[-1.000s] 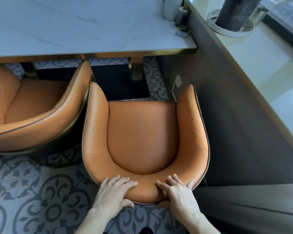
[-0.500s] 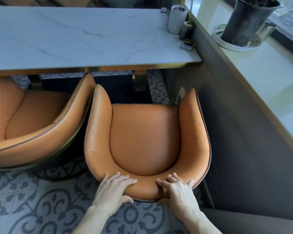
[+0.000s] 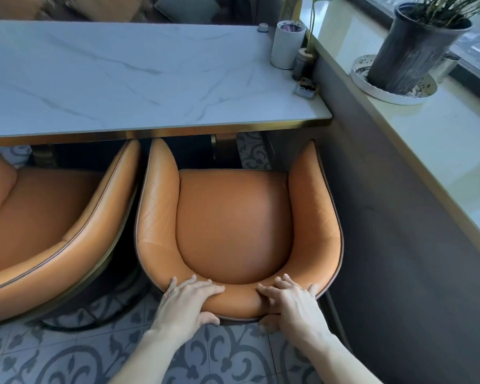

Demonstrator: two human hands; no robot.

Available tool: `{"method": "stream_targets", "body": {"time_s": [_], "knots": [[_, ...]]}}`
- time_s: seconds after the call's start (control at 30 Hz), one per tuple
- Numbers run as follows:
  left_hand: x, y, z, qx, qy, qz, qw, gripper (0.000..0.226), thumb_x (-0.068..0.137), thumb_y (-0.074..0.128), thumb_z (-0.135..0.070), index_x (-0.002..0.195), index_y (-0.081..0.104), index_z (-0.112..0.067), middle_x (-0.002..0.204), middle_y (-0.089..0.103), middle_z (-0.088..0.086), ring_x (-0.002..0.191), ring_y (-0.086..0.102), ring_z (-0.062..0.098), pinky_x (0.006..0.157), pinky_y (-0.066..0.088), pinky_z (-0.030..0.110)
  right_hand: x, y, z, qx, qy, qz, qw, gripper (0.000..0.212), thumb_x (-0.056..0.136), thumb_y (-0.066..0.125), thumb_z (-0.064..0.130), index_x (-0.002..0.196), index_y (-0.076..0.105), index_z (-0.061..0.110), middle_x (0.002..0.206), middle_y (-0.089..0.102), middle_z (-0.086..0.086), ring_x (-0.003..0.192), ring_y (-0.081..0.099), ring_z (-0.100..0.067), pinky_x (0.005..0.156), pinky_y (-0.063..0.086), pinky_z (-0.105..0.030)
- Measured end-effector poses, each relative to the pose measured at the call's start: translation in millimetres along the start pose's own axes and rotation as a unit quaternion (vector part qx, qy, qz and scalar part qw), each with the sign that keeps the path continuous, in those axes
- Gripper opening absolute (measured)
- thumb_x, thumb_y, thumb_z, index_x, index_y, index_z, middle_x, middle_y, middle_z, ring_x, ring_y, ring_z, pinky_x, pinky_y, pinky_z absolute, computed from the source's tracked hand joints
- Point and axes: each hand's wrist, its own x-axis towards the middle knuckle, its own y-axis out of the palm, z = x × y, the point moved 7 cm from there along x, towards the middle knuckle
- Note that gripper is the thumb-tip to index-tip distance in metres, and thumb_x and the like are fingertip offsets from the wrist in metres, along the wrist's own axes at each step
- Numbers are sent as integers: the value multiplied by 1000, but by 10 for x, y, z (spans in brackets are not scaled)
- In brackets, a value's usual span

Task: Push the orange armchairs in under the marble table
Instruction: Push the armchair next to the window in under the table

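Note:
An orange leather armchair (image 3: 233,223) stands right in front of me, its two arm tips reaching the gold-edged front rim of the white marble table (image 3: 117,79). My left hand (image 3: 187,303) grips the top of its backrest, fingers over the rim and thumb behind. My right hand (image 3: 290,303) holds the same backrest a little to the right, the same way. A second orange armchair (image 3: 47,225) sits to the left, turned at an angle, its arm touching or nearly touching the first chair.
A dark wall panel (image 3: 399,231) runs close along the chair's right side under a pale window ledge. On the table's far right corner stand a white cylinder (image 3: 286,45) and small jars. A potted plant (image 3: 416,45) sits on the ledge. The floor is patterned tile (image 3: 67,356).
The armchair under my hands has slid forward toward the table; its arm tips have gone from well short of the rim to reaching it. My grip on the backrest is unchanged.

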Motion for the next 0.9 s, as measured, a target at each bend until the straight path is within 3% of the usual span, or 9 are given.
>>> {"method": "stream_targets", "body": {"time_s": [0.23,0.4,0.53,0.63,0.83,0.9], "knots": [[545,-337,166,-2,11,-3,1000,72,78,76,-49,142,43,-48,153,41,-14,147,24,15,121,5,47,590,-246,61,-6,4,3,1000,80,77,76,64,148,47,44,138,53,1,143,34,-23,80,24,-43],[895,-525,295,-4,16,-8,1000,72,77,77,-48,141,44,-48,152,42,-14,146,24,16,122,5,48,937,-387,77,15,17,-12,1000,79,78,78,61,149,47,45,149,51,-4,150,28,-24,86,22,-45],[1056,-572,268,4,26,-5,1000,72,77,76,-51,141,44,-47,151,44,-12,146,27,17,121,7,49,1070,-492,20,11,9,-20,1000,78,77,81,58,147,51,43,143,55,-2,144,36,-24,81,21,-42],[1061,-539,219,6,25,-8,1000,73,77,76,-50,142,43,-47,152,43,-12,146,26,17,121,6,50,1058,-481,-42,5,4,-40,999,77,76,83,57,145,53,42,139,59,-2,142,40,-26,88,32,-48],[1067,-530,219,28,27,-5,999,76,79,72,-57,145,37,-45,152,40,-13,145,24,15,122,6,49,980,-424,-11,-40,-12,-67,997,79,79,79,58,149,46,42,154,49,-7,153,30,-30,100,32,-67],[1047,-508,242,30,30,-7,999,84,80,67,-64,150,26,-44,156,33,-12,148,17,12,122,2,48,959,-395,-48,-73,-16,-55,996,93,74,80,65,154,38,39,160,41,-14,154,26,-35,104,29,-75]]}}
